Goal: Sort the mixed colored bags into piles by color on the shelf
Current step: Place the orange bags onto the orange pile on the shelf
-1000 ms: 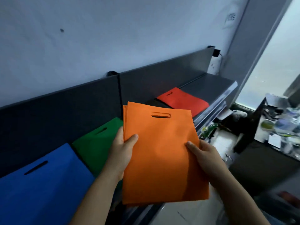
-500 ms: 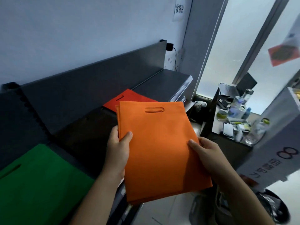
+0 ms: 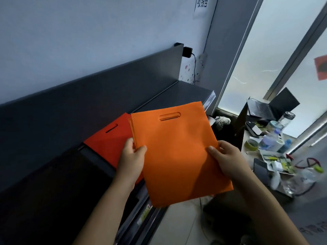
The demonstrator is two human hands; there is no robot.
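I hold a thin stack of orange bags (image 3: 177, 149) flat in front of me, the cut-out handle pointing away. My left hand (image 3: 131, 160) grips its left edge, thumb on top. My right hand (image 3: 225, 159) grips the right edge, thumb pressed on the top bag. A red bag (image 3: 109, 138) lies on the dark grey shelf (image 3: 180, 92), just left of and partly under the orange stack. A black bag (image 3: 58, 175) lies on the shelf nearer to me, hard to make out in the shadow.
The shelf's right end beyond the red bag is bare up to its edge near the window frame. A cluttered desk (image 3: 276, 152) with bottles, a laptop and papers stands to the right. A charger and socket (image 3: 187, 52) hang on the wall behind the shelf.
The view has swung right along the shelf: the blue and green bags have left the frame. The orange stack, still in both hands, now hangs beside the red bag.
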